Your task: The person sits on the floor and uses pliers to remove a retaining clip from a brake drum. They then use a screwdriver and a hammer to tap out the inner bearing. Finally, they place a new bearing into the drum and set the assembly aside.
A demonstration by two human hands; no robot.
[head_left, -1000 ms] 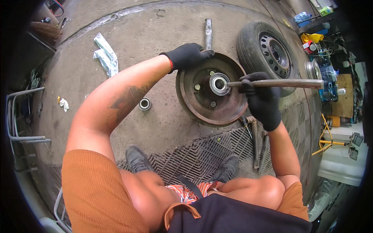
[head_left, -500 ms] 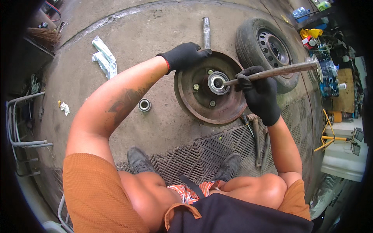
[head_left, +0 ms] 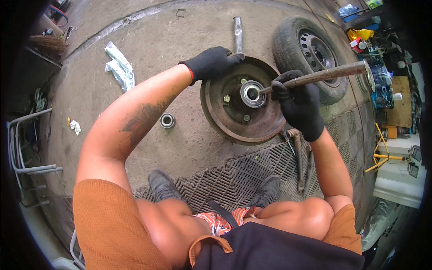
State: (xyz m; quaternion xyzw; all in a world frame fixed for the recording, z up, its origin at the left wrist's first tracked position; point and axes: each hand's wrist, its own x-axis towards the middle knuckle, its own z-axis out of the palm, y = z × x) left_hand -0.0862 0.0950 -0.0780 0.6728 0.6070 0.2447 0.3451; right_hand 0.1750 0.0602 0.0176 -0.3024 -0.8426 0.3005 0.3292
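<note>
A rusty brake drum point(head_left: 216, 114) lies tilted on the concrete, its hub and wheel bearing point(head_left: 252, 94) facing up. My left hand point(head_left: 215, 64), in a black glove, is closed over the drum's far left rim. My right hand point(head_left: 300, 105), also gloved, grips a long metal bar point(head_left: 326, 75) near its thin end. The bar's tip rests at the right side of the bearing's opening, while its thick end points out to the right. How deep the tip reaches is hard to see. A loose bearing point(head_left: 167, 120) sits on the floor left of the drum.
Behind the drum lies a short metal pipe point(head_left: 238, 36). A wheel with its tyre point(head_left: 288, 49) lies to the right, close to the bar. Hand tools point(head_left: 298, 162) rest on the grated mat point(head_left: 211, 182) near my right foot. A plastic bag point(head_left: 119, 67) lies far left.
My right hand and the bar have shifted slightly, with the bar's thick end now a little farther from me. My left hand stays on the drum's rim.
</note>
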